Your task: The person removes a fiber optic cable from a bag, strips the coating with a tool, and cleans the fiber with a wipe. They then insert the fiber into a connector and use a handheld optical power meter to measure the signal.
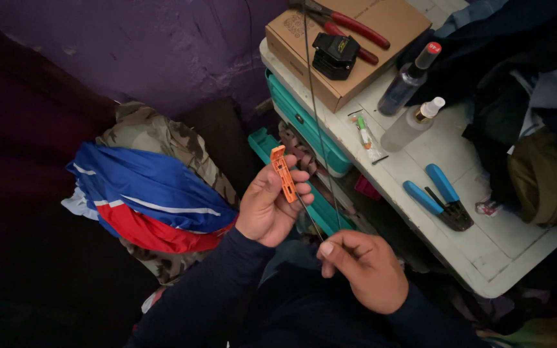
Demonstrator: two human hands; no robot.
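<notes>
Right now our left hand (267, 207) pinches a slim orange plastic tool (283, 174) upright; our right hand (363, 267) has its grip pressed on a thin dark cable (314, 96) running up past the cardboard box (346, 48). White tabletop (485, 248) alongside carries blue-handled crimpers (439, 196), two clear bottles (410, 100), red-handled pliers (349, 29). Teal cases (304, 125) crowd underneath.

A purple wall (162, 45) with rough, patchy paint stood at the back, dim in low light. A white table (485, 251) with scuffed edges ran along the right side, and teal drawers (304, 125) sat tucked beneath it. On the left, the floor (27, 277) lay in deep shadow. A heap of dark clothes (536, 96) crowded the table's far side.
</notes>
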